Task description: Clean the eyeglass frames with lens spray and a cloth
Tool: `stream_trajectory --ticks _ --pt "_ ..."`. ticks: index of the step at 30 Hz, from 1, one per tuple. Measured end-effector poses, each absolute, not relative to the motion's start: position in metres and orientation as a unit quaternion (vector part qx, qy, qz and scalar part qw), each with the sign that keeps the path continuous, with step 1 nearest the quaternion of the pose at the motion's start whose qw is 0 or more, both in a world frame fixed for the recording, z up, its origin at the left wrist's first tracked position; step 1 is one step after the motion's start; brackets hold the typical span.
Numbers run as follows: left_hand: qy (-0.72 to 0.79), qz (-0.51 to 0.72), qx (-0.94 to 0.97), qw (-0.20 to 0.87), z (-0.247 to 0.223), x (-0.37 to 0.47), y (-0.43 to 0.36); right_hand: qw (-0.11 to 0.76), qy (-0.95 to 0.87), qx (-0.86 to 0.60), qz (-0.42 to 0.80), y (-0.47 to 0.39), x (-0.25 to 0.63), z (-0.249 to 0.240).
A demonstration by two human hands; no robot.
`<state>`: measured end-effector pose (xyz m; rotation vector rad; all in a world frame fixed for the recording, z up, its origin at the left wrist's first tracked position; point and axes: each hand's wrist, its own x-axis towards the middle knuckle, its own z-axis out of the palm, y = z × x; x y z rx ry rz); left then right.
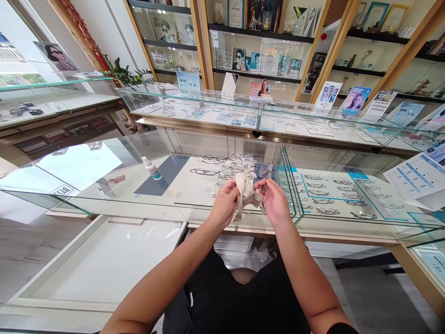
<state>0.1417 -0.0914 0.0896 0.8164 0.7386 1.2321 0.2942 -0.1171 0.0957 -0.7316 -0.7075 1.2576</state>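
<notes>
My left hand (225, 204) is closed on a cream cloth (245, 189), which hangs down between my two hands. In my right hand (277, 199) is a pair of eyeglasses (261, 193), pinched by the fingers, with one lens facing me. The cloth reaches across to the glasses and partly covers them. Both hands are held above the near edge of the glass display case (167, 197). A white spray bottle (152, 169) with a teal label stands to the left on a dark grey mat (163, 178).
Several eyeglass frames (205, 171) lie beyond my hands, and more (318, 192) sit in the right-hand case. An open white drawer (100, 264) juts out at lower left. A calendar-like card (417, 174) stands at right. Another glass counter (208, 99) runs behind.
</notes>
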Motion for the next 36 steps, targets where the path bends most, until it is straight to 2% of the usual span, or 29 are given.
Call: stream_trajectory --ticks 8,18,28,36 --pt "0.301 0.549 0.410 0.664 0.081 0.157 -0.114 0.703 -0.313 -0.351 0.533 -0.114 0.281 0.097" --pt "0.322 0.567 0.361 0.667 0.083 0.136 -0.085 0.682 -0.347 -0.355 0.537 -0.122 0.287 0.096" --pt "0.312 0.537 0.369 0.692 0.097 0.138 -0.074 0.592 -0.408 -0.353 0.598 -0.125 0.279 0.090" --pt "0.303 0.546 0.384 0.680 0.103 0.139 -0.074 0.588 -0.403 -0.365 0.599 -0.122 0.279 0.089"
